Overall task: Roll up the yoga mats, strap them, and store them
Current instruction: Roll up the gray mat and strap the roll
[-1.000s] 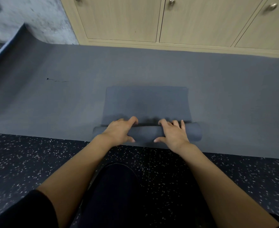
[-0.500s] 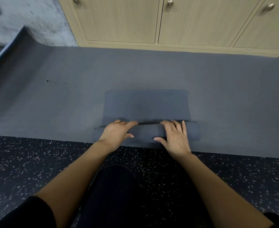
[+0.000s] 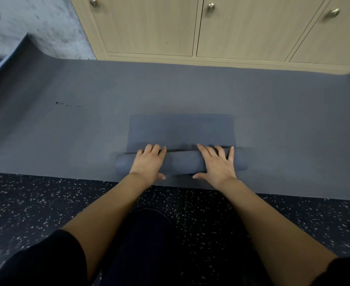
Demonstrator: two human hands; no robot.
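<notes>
As the left hand [image 3: 148, 164] and right hand [image 3: 218, 165] press flat on the mat roll [image 3: 180, 163], cabinets [image 3: 149, 25] stand beyond.

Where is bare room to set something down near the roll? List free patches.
Free: the big grey mat left and right of the roll, and between its flat tail and the cabinets; speckled floor on both sides. Crowded: the roll, under left hand and right hand.

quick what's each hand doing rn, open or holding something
Left hand: open, palm pressing on the rolled mat.
Right hand: open, spread flat on the same roll.
</notes>
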